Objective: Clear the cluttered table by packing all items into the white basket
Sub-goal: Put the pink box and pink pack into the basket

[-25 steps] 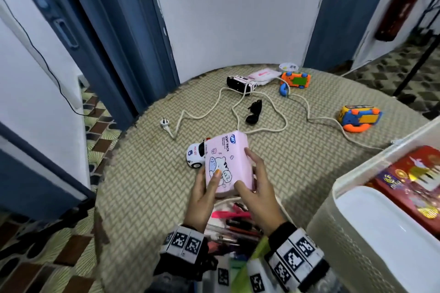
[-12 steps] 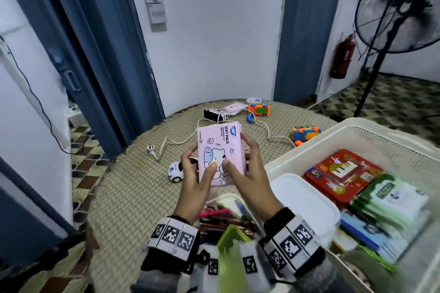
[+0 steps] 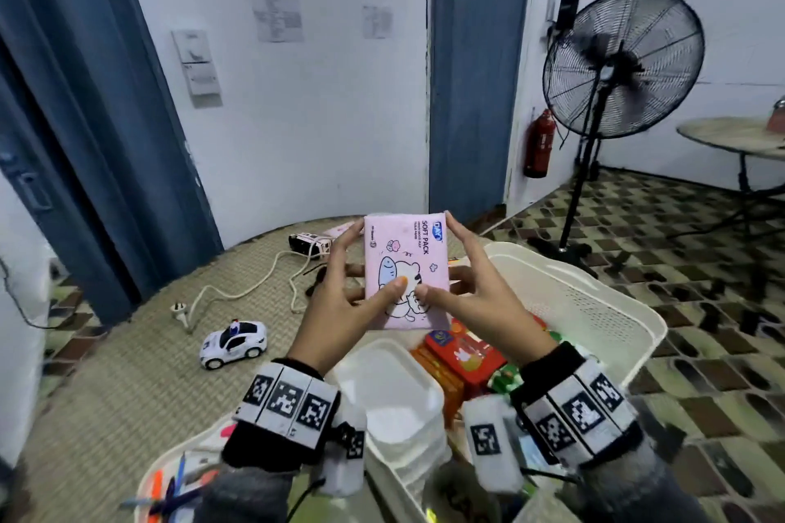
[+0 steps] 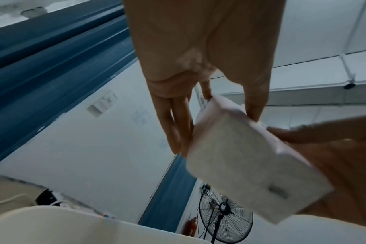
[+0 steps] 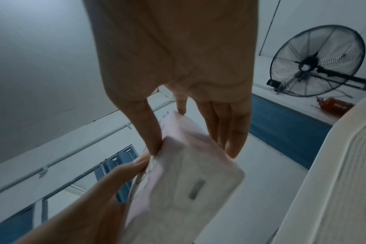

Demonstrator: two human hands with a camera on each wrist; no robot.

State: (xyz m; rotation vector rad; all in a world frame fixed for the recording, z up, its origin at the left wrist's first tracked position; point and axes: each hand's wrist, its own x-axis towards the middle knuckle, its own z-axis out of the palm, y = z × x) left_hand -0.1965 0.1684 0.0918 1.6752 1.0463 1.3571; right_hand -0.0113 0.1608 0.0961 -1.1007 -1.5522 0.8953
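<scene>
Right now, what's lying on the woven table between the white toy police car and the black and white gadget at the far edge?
In the head view, only the white power cable with its plug lies between the white toy police car and the black and white gadget.

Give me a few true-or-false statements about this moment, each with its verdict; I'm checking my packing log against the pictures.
1. Both hands hold the pink tissue pack. True: the left hand and right hand grip it from either side.
2. The pack lies flat on the table. False: it is held up in the air, near the white basket.
3. The toy police car is in the basket. False: it sits on the woven table.
4. The basket already holds a red box. True.
5. A white power cord lies on the table. True.
</scene>
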